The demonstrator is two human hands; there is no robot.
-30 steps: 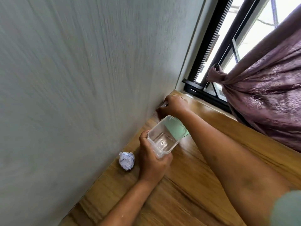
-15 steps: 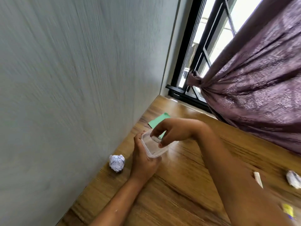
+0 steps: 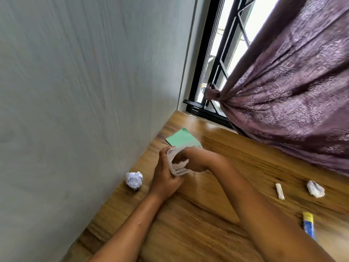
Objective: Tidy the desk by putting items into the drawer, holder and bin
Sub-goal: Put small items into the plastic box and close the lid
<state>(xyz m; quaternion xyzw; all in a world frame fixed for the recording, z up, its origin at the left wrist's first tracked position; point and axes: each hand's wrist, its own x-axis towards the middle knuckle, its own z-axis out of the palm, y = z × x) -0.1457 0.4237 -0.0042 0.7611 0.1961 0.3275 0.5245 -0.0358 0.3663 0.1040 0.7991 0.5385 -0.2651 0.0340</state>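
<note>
Your left hand [image 3: 165,178] grips the clear plastic container [image 3: 178,170] from below and behind, thumb and fingers curled round its wall, the open mouth tilted toward your right. Your right hand [image 3: 194,161] is at that mouth with its fingers bent down inside the rim; you cannot tell whether they pinch anything, since the blurred plastic hides the tips. The container is held just above the wooden desk [image 3: 217,214], near the corner where the grey wall [image 3: 85,91] meets the window [image 3: 226,53]. Green paper sheet [image 3: 180,138]: flat on the desk beyond the container, close to the wall, its near edge hidden behind the container and your right hand. Crumpled paper ball [image 3: 134,180]: on the desk against the wall, just left of your left hand. Second crumpled paper [image 3: 315,189]: well apart, on the right side of the desk. Small white stick [image 3: 279,191]: beside that paper, on its left. Blue and yellow tube [image 3: 308,225]: nearer you than both, blurred. Purple curtain [image 3: 292,91]: tied back, hanging over the desk's far right edge.
</note>
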